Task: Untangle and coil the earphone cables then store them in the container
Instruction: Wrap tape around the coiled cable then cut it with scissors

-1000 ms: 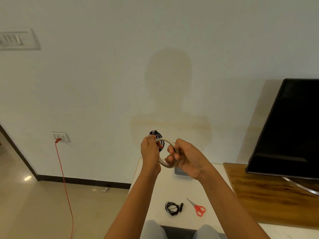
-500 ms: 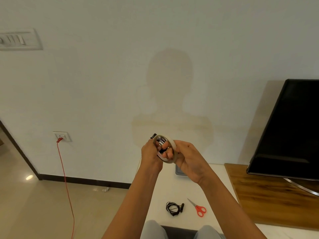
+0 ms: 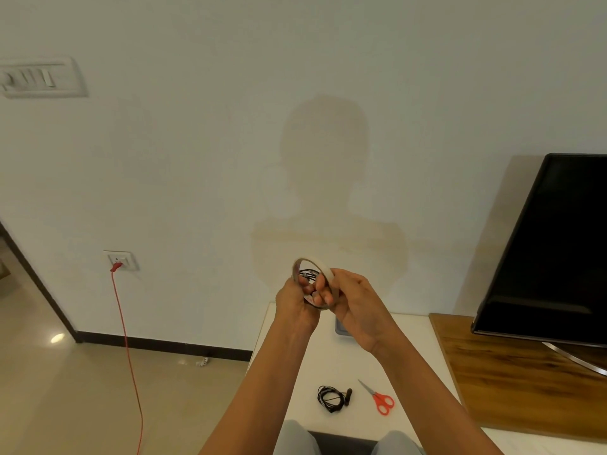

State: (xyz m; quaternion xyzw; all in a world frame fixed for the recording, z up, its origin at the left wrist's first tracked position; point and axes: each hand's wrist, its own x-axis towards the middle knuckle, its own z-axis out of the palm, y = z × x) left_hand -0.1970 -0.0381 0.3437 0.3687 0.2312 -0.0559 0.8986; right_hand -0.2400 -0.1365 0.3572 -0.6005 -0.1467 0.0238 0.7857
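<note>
I hold both hands up in front of the wall, above the white table (image 3: 328, 362). My right hand (image 3: 358, 307) grips a beige tape roll (image 3: 326, 274), with its fingers curled through the ring. My left hand (image 3: 295, 307) touches the roll's left edge and holds a coiled black earphone cable (image 3: 307, 274), which shows only through the ring. A second coiled black earphone (image 3: 330, 399) lies on the table near its front edge. A grey container (image 3: 341, 330) stands at the back of the table, mostly hidden behind my right hand.
Red-handled scissors (image 3: 379, 400) lie right of the coiled earphone. A dark TV (image 3: 551, 251) stands on a wooden surface (image 3: 512, 382) to the right. A red cable (image 3: 126, 339) hangs from a wall socket down to the floor on the left.
The tape roll has turned from lying nearly flat to facing me, and it has come in front of the black cable. Both hands stayed close together.
</note>
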